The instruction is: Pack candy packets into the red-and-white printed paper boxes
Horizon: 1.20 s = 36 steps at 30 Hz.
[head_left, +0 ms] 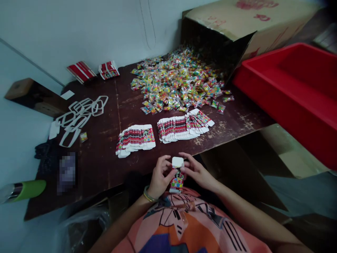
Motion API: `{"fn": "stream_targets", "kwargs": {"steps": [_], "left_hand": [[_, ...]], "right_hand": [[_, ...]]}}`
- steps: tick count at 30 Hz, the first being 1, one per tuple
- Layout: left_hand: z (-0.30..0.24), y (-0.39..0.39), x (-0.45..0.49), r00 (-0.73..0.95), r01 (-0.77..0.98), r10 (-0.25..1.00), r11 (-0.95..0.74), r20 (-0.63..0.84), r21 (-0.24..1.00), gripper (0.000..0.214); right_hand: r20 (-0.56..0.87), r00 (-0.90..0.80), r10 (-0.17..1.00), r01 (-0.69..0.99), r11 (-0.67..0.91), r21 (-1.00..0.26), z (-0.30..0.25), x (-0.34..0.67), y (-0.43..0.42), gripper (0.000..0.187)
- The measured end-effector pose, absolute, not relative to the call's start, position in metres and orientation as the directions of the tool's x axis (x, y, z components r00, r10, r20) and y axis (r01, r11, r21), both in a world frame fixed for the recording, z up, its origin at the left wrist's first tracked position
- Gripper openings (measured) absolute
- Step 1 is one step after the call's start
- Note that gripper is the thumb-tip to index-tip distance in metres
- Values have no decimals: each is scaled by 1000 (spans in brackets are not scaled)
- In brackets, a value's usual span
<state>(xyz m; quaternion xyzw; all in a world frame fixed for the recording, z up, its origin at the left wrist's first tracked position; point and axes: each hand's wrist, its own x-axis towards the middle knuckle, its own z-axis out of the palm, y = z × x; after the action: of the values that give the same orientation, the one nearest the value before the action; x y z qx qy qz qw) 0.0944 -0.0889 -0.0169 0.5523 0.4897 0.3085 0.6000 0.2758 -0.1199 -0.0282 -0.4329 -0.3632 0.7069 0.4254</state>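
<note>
Both hands hold one small printed carton [177, 175] upright over my lap, its white top flap standing up. My left hand [159, 177], with a bangle on the wrist, grips the carton's left side with curled fingers. My right hand [196, 170] pinches the right side near the top flap. On the dark wooden table [105, 154] in front lie two fanned rows of flat unfolded cartons [135, 139] [184, 125]. Behind them spreads a big heap of small colourful sweet packets [179, 80].
A cardboard box [237, 24] lies tipped open behind the heap. A red plastic tub [295, 88] stands at the right. White paper offcuts [79, 116] lie at the table's left, more cartons [108, 69] at the back, a green bottle [22, 190] at the near left.
</note>
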Motion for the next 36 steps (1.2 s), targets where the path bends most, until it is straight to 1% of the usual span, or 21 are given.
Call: {"fn": "stream_targets", "kwargs": {"steps": [2, 3, 6, 7, 9, 10, 11, 12, 14, 15, 16, 17, 19, 20, 21, 22, 23, 26, 30, 33, 36], "left_hand": [[-13, -92, 91, 374, 223, 893, 176, -251, 959, 35], [-11, -94, 90, 394, 253, 885, 156, -249, 955, 29], [-5, -96, 89, 431, 299, 881, 65, -196, 952, 19], [-3, -96, 89, 439, 295, 881, 46, -178, 954, 21], [0, -97, 91, 428, 270, 886, 66, -180, 961, 26], [1, -98, 92, 409, 247, 889, 111, -207, 963, 25], [2, -99, 93, 388, 210, 886, 182, -253, 961, 22], [2, -100, 95, 369, 154, 876, 273, -311, 950, 24], [2, -102, 99, 360, -8, 823, 474, -439, 881, 45], [2, -102, 101, 380, -89, 780, 566, -497, 820, 55], [1, -103, 103, 408, -155, 733, 643, -544, 750, 61], [1, -103, 105, 444, -202, 682, 708, -581, 676, 63], [1, -102, 108, 523, -241, 580, 804, -625, 544, 63], [0, -102, 109, 551, -249, 545, 830, -632, 499, 62], [-1, -101, 109, 565, -258, 528, 843, -634, 472, 62], [-2, -101, 109, 571, -265, 524, 846, -632, 462, 62], [-3, -100, 108, 573, -271, 525, 846, -630, 459, 61], [-6, -101, 103, 578, -295, 529, 845, -621, 445, 57], [-8, -105, 96, 646, -268, 503, 854, -575, 446, 57], [-11, -106, 93, 678, -206, 495, 838, -544, 506, 54], [-14, -105, 91, 699, -144, 512, 785, -500, 602, 52]], "right_hand": [[-393, -293, 872, -429, -487, -761, -35, 276, -124, 35], [-435, -335, 836, -488, -549, -679, -38, 277, -126, 30], [-497, -506, 705, -574, -706, -416, -42, 280, -125, 27], [-498, -543, 676, -582, -731, -357, -41, 281, -124, 27], [-498, -574, 651, -583, -751, -310, -38, 282, -120, 25], [-498, -578, 647, -574, -756, -316, -35, 283, -118, 24], [-499, -582, 642, -559, -762, -328, -33, 283, -116, 24], [-502, -587, 635, -537, -769, -345, -29, 283, -114, 25], [-516, -585, 625, -472, -781, -409, -23, 283, -109, 30], [-520, -576, 631, -426, -774, -467, -19, 284, -107, 31], [-515, -564, 645, -368, -755, -543, -16, 284, -105, 32], [-498, -550, 671, -301, -715, -631, -12, 284, -103, 31], [-419, -519, 745, -167, -569, -805, -6, 285, -100, 24], [-369, -503, 781, -114, -484, -868, -4, 284, -99, 29], [-324, -487, 811, -72, -407, -911, -3, 284, -99, 38], [-292, -475, 830, -42, -353, -935, -3, 283, -99, 46], [-280, -473, 835, -23, -329, -944, -4, 282, -100, 48], [-312, -474, 824, -6, -357, -934, -11, 279, -102, 39], [-322, -420, 848, 17, -347, -938, -24, 279, -101, 36], [-327, -431, 841, -16, -370, -929, -33, 280, -98, 34], [-331, -440, 835, -47, -389, -920, -40, 281, -95, 34]]}}
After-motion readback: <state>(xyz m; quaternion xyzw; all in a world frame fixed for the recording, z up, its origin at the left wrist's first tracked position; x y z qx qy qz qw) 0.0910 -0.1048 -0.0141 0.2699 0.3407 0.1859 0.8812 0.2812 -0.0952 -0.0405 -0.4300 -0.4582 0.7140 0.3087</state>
